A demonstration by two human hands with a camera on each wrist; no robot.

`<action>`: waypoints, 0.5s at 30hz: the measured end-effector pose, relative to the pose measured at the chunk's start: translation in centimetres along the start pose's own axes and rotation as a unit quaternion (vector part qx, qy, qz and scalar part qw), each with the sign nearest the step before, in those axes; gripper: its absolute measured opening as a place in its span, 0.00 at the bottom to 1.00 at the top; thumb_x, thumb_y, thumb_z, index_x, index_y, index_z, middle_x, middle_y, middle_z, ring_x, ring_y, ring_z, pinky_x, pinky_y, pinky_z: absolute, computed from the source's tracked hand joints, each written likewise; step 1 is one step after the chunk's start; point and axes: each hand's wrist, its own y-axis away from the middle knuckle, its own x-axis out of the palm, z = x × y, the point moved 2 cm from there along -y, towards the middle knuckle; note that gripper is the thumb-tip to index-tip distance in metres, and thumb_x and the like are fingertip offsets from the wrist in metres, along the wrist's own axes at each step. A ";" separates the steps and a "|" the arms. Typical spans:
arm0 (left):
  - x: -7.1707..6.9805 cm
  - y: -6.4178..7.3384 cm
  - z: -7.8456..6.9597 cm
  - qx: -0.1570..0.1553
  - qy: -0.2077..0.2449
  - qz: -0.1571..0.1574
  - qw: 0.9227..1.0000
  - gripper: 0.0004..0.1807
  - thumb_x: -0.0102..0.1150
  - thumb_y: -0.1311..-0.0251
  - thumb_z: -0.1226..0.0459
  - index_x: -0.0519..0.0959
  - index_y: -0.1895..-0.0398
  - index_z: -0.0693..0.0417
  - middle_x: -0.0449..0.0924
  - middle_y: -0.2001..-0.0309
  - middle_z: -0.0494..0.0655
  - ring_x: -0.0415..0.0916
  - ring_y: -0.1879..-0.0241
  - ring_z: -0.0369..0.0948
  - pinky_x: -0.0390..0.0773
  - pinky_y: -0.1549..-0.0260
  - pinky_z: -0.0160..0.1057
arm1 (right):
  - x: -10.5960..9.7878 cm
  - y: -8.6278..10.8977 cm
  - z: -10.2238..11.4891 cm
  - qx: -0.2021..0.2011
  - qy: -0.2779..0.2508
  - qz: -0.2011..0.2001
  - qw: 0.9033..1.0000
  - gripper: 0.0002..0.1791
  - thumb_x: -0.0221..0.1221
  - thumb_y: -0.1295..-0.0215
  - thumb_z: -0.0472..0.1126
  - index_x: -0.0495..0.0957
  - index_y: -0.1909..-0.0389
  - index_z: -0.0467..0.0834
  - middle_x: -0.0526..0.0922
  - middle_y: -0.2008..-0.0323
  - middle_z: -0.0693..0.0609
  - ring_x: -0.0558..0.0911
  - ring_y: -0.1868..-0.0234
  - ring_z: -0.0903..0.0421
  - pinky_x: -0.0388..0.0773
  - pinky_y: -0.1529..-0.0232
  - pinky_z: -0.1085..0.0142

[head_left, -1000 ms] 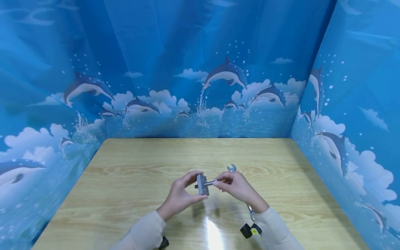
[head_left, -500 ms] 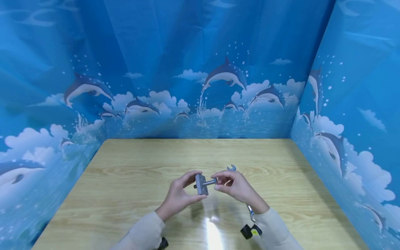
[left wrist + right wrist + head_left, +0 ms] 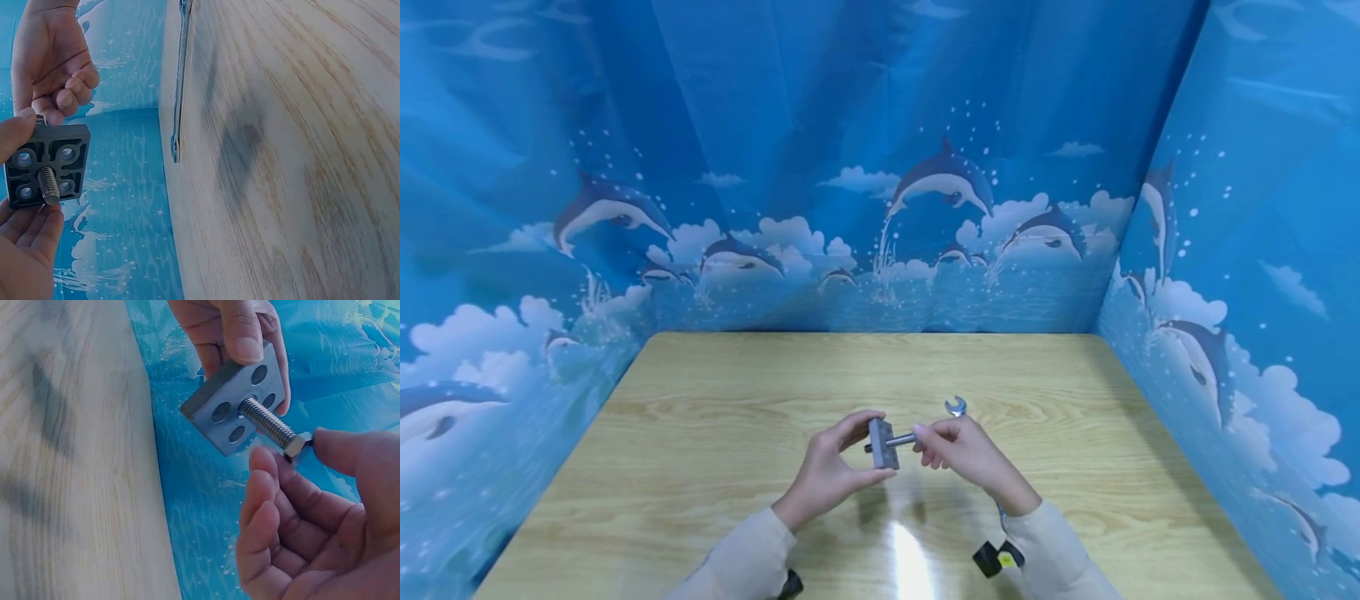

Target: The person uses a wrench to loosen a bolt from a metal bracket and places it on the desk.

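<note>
Between the thumb and fingers of my left hand (image 3: 829,472) is a grey square plate (image 3: 883,443), held by its opposite edges above the table. The left wrist view shows its ribbed back, with several round holes (image 3: 68,152) near the corners. A threaded hex bolt (image 3: 270,424) runs through the plate's middle. Its tip comes out on the ribbed side, while much of the shank stands out on the flat side. My right hand (image 3: 964,450) pinches the bolt's hex head (image 3: 296,446) between thumb and index finger, its other fingers curled below.
A shiny wrench (image 3: 956,407) lies on the wood-grain table (image 3: 737,417), partly hidden under my right hand and forearm. Blue dolphin-print curtains (image 3: 820,167) close off the back and both sides. A black wrist device (image 3: 997,558) sits at the right cuff.
My right thumb was on the bolt head, then dropped away with the fingers loosened, and is now back up on the head. The left hand and plate have barely shifted.
</note>
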 end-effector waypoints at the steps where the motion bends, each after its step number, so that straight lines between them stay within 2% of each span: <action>1: 0.0 0.0 0.0 0.000 0.000 0.000 1.000 0.41 0.79 0.64 0.64 0.72 0.40 0.39 0.78 0.45 0.38 0.77 0.46 0.36 0.75 0.43 0.33 | 0.0 0.0 0.1 0.004 -0.001 -0.003 1.000 0.22 0.53 0.30 0.52 0.83 0.66 0.37 0.82 0.76 0.49 0.79 0.74 0.56 0.82 0.71 0.63; 6: 0.0 0.0 0.1 0.001 -0.001 0.000 1.000 0.41 0.79 0.63 0.63 0.72 0.40 0.38 0.78 0.46 0.36 0.77 0.46 0.36 0.76 0.43 0.34 | 0.1 -0.2 0.1 0.012 -0.012 -0.016 1.000 0.17 0.59 0.34 0.50 0.82 0.60 0.39 0.83 0.73 0.50 0.79 0.70 0.55 0.82 0.68 0.63; 11: -0.1 0.1 0.2 0.007 0.002 -0.002 1.000 0.40 0.79 0.63 0.64 0.72 0.41 0.39 0.79 0.46 0.37 0.77 0.46 0.36 0.76 0.43 0.33 | 0.1 -0.3 -0.1 -0.036 -0.012 -0.025 0.999 0.14 0.63 0.38 0.40 0.81 0.53 0.39 0.84 0.63 0.48 0.81 0.63 0.54 0.83 0.61 0.68; 15: -0.1 0.1 0.2 0.013 0.005 -0.004 1.000 0.40 0.79 0.63 0.64 0.73 0.41 0.42 0.80 0.46 0.47 0.77 0.47 0.37 0.76 0.43 0.34 | 0.1 -0.2 -0.1 -0.082 -0.010 -0.030 0.996 0.14 0.64 0.40 0.35 0.81 0.53 0.40 0.83 0.57 0.46 0.81 0.60 0.55 0.83 0.56 0.69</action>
